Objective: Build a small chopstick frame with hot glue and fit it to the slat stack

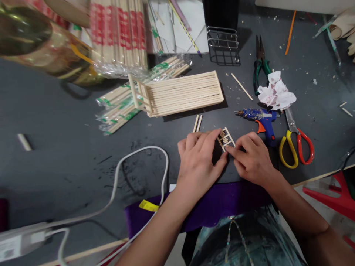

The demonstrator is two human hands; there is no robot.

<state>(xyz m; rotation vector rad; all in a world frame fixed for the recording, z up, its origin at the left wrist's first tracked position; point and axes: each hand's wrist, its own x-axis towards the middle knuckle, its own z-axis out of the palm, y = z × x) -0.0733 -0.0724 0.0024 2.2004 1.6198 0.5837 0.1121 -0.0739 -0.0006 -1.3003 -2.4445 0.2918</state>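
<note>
A small wooden stick frame (230, 138) with crossbars and tiny carved-looking pieces inside lies between my hands on the dark table. My left hand (201, 157) grips its left side, index finger at the top corner and thumb near the bottom. Fingers of my right hand (253, 159) pinch its lower right end. Two short sticks (199, 122) lie just beyond my left knuckles. Farther off stands a model bed of chopsticks (183, 92), with a raised headboard at its left end. To the right rests a blue glue gun (259, 115) with an orange trigger.
Scissors (299, 142), crumpled paper (277, 92) and pliers (260, 66) lie to the right. Packs of chopsticks (119, 37) sit at the back left beside a wire holder (222, 37). A white cable (118, 173) loops across the left side, joined to a power strip (22, 240).
</note>
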